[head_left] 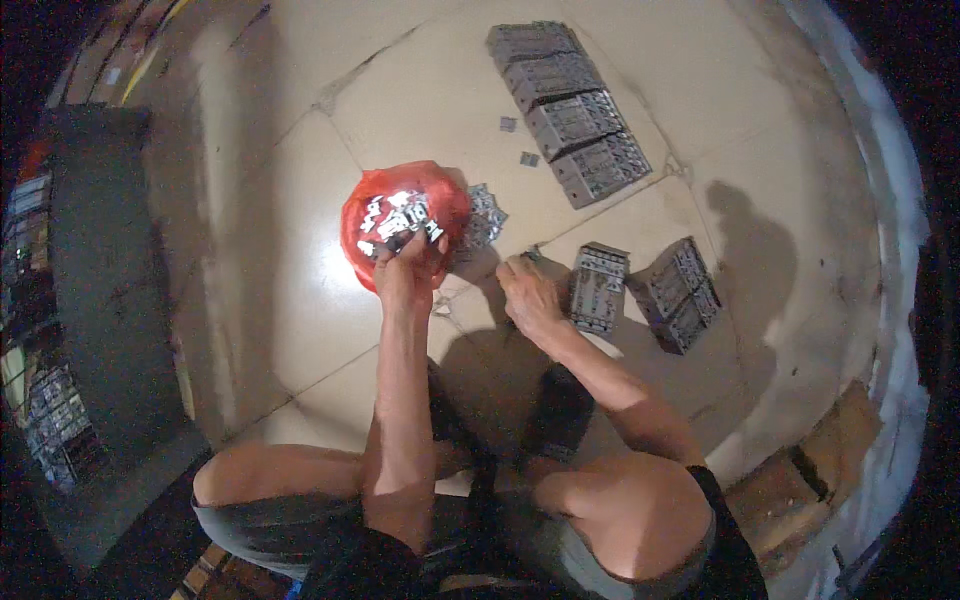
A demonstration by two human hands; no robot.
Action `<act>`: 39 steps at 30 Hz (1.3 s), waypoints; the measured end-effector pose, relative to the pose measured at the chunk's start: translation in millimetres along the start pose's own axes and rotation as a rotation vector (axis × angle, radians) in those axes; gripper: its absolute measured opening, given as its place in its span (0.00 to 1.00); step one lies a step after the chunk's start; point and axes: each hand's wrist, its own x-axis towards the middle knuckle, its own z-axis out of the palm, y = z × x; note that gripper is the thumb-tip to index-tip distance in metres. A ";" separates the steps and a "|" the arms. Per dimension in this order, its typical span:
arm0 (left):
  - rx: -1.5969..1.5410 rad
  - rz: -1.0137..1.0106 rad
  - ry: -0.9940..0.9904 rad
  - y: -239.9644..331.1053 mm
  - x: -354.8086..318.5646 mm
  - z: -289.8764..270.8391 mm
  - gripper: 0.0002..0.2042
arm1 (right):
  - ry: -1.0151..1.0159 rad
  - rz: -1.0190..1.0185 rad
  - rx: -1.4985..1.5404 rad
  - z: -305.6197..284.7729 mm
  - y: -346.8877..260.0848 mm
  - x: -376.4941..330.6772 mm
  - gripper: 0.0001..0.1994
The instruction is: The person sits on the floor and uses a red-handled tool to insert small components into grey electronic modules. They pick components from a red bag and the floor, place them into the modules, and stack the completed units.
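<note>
A red plastic bag lies spread on the floor, with many shiny flat metal pieces heaped inside it. My left hand reaches over its near side, fingers closed among the pieces; what they grip is hidden. To the right, my right hand is low over the floor, its fingers pinched at a small grey metal piece. Between the bag and that hand lies a loose pile of similar metal plates. Just right of my right hand rests a grey block of stacked metal parts.
Another pair of grey blocks sits farther right. A long row of such blocks runs across the far floor, two small square plates beside it. At the left stands a dark panel; cardboard lies at lower right.
</note>
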 end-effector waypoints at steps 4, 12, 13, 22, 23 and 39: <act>-0.040 -0.052 -0.111 -16.9 -5.9 15.1 0.08 | -0.009 -0.002 0.014 -6.2 1.1 -4.0 0.10; 0.161 0.019 -0.184 -35.8 -11.4 18.3 0.11 | -0.015 0.040 -0.048 -15.2 -0.7 -5.0 0.06; 0.207 0.052 -0.201 -37.2 -12.3 19.1 0.12 | 0.003 0.060 -0.003 -16.5 -0.7 -5.2 0.06; 0.580 0.475 -0.444 -51.4 -48.3 46.1 0.15 | 0.159 0.529 1.165 -55.4 20.0 -12.3 0.04; 0.619 0.451 -0.449 -52.7 -51.1 50.6 0.15 | 0.140 0.563 1.212 -61.1 23.6 -13.8 0.04; 0.406 0.072 -0.402 -84.0 -59.1 57.4 0.10 | 0.235 0.388 0.910 -96.4 37.4 -24.5 0.04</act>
